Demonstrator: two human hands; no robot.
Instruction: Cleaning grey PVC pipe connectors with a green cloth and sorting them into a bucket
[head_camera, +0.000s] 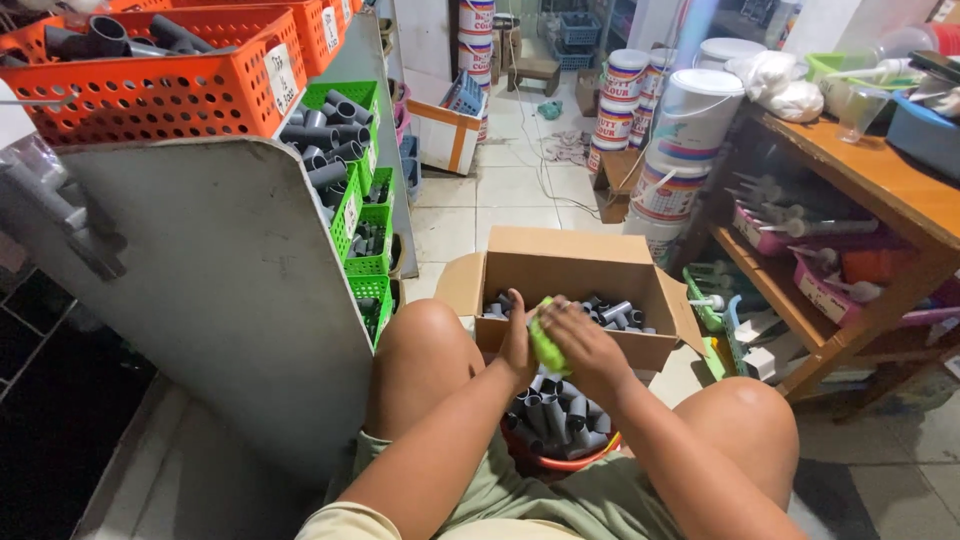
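Sitting with bare knees apart, the person is holding an orange bowl (560, 462) of short grey pipe pieces (555, 415) between the legs. Just above that bowl, the left hand (517, 345) and the right hand (583, 345) are meeting around a bright green cloth (547, 349); the right is clenching it, the left is pressing against it, and whether a pipe piece is inside cannot be told. Beyond the bowl, a cardboard box (575, 265) is standing open with more grey pieces. As a judgement, the work is partway: both containers are holding pieces. Left of the box, green baskets (362, 215) are holding similar fittings; farther off, paint buckets (690, 130) are stacking up.
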